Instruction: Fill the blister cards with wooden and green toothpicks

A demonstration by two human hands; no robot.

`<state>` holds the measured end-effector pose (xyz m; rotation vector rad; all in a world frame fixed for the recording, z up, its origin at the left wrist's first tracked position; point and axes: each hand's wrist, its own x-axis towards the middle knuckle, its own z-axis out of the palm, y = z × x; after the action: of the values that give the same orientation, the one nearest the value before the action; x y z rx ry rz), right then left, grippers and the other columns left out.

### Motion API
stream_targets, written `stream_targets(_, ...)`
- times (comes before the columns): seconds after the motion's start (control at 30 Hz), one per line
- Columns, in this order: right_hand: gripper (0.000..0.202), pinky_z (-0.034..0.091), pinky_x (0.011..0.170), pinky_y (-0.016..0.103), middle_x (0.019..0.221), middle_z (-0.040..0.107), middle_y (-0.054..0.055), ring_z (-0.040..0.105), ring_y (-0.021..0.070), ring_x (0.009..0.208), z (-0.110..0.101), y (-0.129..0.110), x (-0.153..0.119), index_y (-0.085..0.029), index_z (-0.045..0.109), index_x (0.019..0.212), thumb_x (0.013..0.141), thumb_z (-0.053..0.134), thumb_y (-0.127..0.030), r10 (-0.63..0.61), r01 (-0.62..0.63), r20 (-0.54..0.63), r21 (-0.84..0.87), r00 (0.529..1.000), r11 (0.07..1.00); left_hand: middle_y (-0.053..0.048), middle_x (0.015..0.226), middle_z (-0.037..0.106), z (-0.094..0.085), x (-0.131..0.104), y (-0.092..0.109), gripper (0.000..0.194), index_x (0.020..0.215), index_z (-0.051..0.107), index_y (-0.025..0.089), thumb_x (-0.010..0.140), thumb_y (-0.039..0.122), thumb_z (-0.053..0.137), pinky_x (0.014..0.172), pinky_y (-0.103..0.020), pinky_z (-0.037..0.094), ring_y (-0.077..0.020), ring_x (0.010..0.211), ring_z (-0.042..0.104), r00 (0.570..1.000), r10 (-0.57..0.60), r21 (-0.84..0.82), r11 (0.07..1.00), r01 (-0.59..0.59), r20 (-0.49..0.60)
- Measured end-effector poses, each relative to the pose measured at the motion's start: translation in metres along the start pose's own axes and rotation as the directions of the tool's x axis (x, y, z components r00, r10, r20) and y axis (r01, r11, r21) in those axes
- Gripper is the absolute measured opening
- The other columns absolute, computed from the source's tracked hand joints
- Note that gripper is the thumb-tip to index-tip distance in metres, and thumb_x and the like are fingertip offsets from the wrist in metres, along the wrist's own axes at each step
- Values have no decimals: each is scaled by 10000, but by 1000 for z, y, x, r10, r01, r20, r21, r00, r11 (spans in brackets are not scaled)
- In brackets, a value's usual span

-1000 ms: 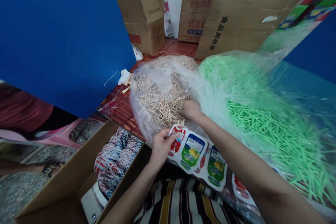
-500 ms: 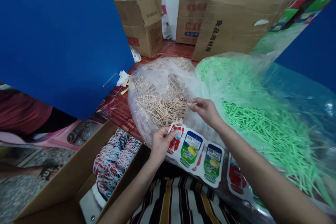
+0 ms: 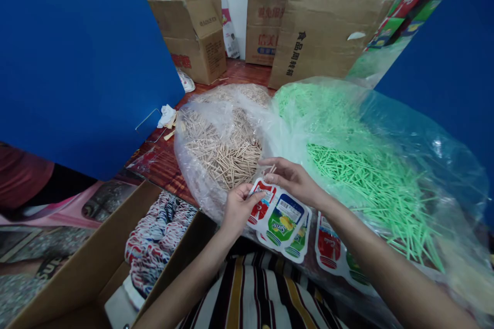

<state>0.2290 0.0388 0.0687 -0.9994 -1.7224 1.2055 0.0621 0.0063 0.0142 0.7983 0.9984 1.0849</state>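
Observation:
My left hand (image 3: pixel 238 212) is closed on a strip of drink-bottle-shaped packets (image 3: pixel 284 220), pinching its red end packet. A green-and-blue Sprite packet faces up, with another partly hidden behind it. My right hand (image 3: pixel 296 181) is just above the strip's upper edge. Between its thumb and fingers are thin pale sticks (image 3: pixel 273 168); how many I cannot tell. Beyond my hands lies a clear plastic bag (image 3: pixel 193 175) of short beige sticks (image 3: pixel 235 164). Under my right forearm are more packets (image 3: pixel 328 244), a red Cola one among them.
Bright green sticks (image 3: pixel 358 180) fill a clear bag on the right. At lower left, an open carton (image 3: pixel 83 262) contains bundled packets (image 3: pixel 158 247). Cardboard boxes (image 3: pixel 316 36) stand at the back, between blue panels (image 3: pixel 77 61). Another person's sleeve (image 3: pixel 23 175) shows at far left.
My right hand has come from the beige pile down to the packets, carrying sticks. The strip has folded, so the second Sprite packet now sits behind the first. The view has shifted right.

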Motion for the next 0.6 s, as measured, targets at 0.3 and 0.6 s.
stream_targets(0.3, 648, 406, 1031, 415, 1459, 378, 48, 462, 231, 1256, -25, -19, -25, -324, 269, 1437, 860, 560, -379, 26, 49, 318, -227, 948, 973, 0, 623, 690, 11, 0, 3, 262, 752, 633, 128, 601, 267, 796, 500, -222, 493, -113, 490, 605, 996, -51, -63, 997, 55, 68)
stream_targets(0.6, 482, 458, 962, 404, 1316, 514, 94, 531, 230, 1166, -18, -3, -47, -260, 457, 1307, 851, 582, -355, -99, 116, 63, -372, 993, 921, -2, 607, 684, 21, 1, 5, 240, 724, 636, 128, 608, 266, 794, 486, -215, 480, -106, 477, 593, 990, -94, -94, 990, 104, 106)
